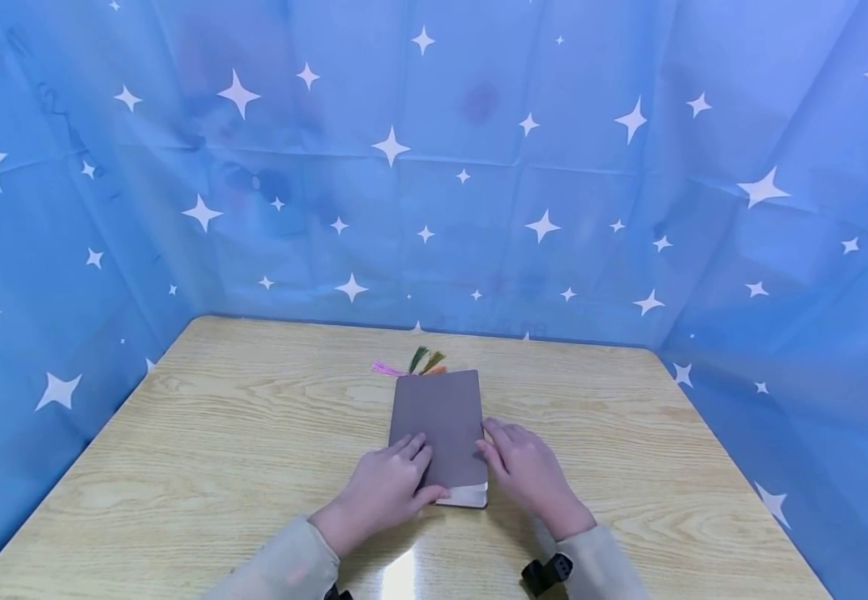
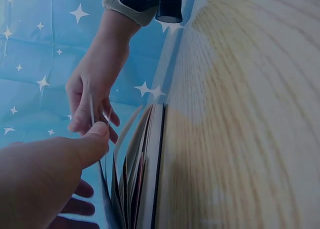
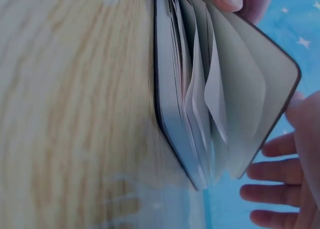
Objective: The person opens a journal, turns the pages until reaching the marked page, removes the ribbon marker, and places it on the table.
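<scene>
A notebook (image 1: pixel 437 425) with a plain grey-brown cover lies on the wooden table before me, its front cover lifted off the fanned pages (image 3: pixel 192 89). My left hand (image 1: pixel 389 487) pinches that cover at the near edge: fingers rest on the outside, and the thumb (image 2: pixel 92 144) is tucked against the underside. At the cover's right edge is my right hand (image 1: pixel 527 467), its thumb and index fingertip close against the edge. In the right wrist view the right fingers (image 3: pixel 280 171) are spread and straight beside the cover. Colourful tassels (image 1: pixel 419 362) stick out past the notebook's far end.
The light wood-grain table (image 1: pixel 254 400) stretches out on both sides of the notebook. Behind it and along the sides hangs a blue curtain (image 1: pixel 434 192) with white stars. A black wrist device (image 1: pixel 546 573) sits on the right sleeve.
</scene>
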